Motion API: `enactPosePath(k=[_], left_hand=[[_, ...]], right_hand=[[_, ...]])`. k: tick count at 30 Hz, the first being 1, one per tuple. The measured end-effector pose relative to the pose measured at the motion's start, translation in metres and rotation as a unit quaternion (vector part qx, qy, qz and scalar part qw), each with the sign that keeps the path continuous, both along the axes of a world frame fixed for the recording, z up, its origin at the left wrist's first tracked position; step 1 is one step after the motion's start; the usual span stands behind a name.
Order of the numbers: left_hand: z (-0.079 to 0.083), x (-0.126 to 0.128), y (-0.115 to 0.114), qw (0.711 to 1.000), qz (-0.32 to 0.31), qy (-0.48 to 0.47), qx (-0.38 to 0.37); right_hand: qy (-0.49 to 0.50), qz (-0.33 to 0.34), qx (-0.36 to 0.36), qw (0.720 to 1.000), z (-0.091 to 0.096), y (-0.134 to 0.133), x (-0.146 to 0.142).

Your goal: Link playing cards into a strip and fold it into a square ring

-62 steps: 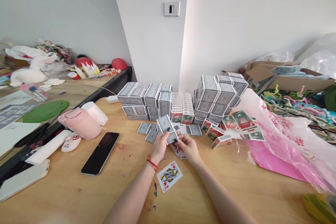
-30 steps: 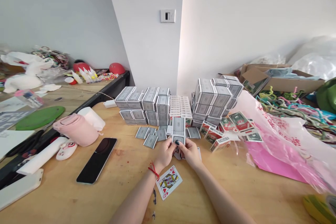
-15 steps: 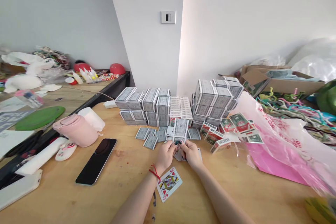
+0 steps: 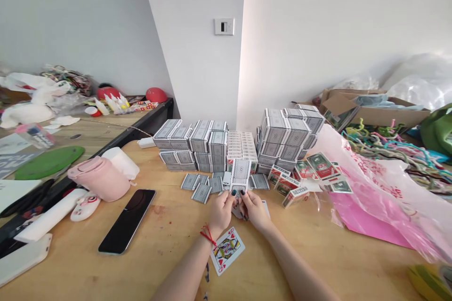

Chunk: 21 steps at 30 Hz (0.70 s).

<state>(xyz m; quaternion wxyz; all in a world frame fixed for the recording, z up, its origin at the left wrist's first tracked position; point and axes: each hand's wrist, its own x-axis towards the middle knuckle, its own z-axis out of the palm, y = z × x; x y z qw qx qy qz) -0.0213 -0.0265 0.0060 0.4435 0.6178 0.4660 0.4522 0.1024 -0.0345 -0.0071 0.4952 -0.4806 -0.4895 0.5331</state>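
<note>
**Left hand** (image 4: 221, 209): in front of the box stacks (image 4: 212, 143), thumb and fingertips pressed together on the lower edge of the grey-backed card (image 4: 241, 172). Red cord at the wrist.

**Right hand** (image 4: 254, 208): just beside the left hand, in front of the box stacks, pinching the same lower edge from the other side.

**Grey-backed card**: held upright, patterned back toward the camera. It rises above both sets of fingertips and overlaps the foot of the box stacks. Whether more cards sit behind it cannot be told.

**Loose cards** (image 4: 201, 193): face down, at the foot of the box stacks, left of the hands.

**Queen card** (image 4: 228, 249): face up on the table (image 4: 106, 273), nearer the camera than the box stacks, under the left wrist.

**Phone** (image 4: 127, 226): screen up, well left of the box stacks.

**Pink bag** (image 4: 370, 183): right of the box stacks.
</note>
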Motion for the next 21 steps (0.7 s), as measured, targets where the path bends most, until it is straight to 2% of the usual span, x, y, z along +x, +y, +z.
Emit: enactPosePath(k=[3, 5, 9, 11, 15, 17, 19, 21], left_hand=[[0.001, -0.001, 0.000, 0.995, -0.031, -0.085, -0.030], [0.002, -0.001, 0.002, 0.980, -0.052, -0.180, -0.062], [0.001, -0.003, 0.010, 0.912, -0.119, -0.349, -0.178], [0.000, -0.006, 0.013, 0.884, -0.160, -0.372, -0.233], [-0.003, -0.011, 0.015, 0.862, -0.192, -0.378, -0.278], [-0.002, -0.012, 0.015, 0.854, -0.181, -0.395, -0.284], [0.000, -0.013, 0.016, 0.847, -0.161, -0.416, -0.289], [0.002, -0.013, 0.017, 0.839, -0.145, -0.438, -0.289]], right_hand=[[0.033, 0.045, -0.006, 0.998, 0.002, -0.001, 0.001], [0.072, 0.070, -0.014, 0.995, 0.004, -0.002, 0.002], [0.151, 0.111, -0.025, 0.982, 0.008, -0.004, 0.002], [0.163, 0.124, -0.031, 0.978, 0.007, -0.004, 0.002], [0.109, 0.134, -0.021, 0.985, 0.002, -0.003, 0.002], [0.030, 0.104, 0.007, 0.994, 0.001, -0.001, 0.005], [-0.077, 0.024, 0.058, 0.995, 0.002, 0.001, 0.010], [-0.196, -0.089, 0.107, 0.971, 0.004, 0.004, 0.019]])
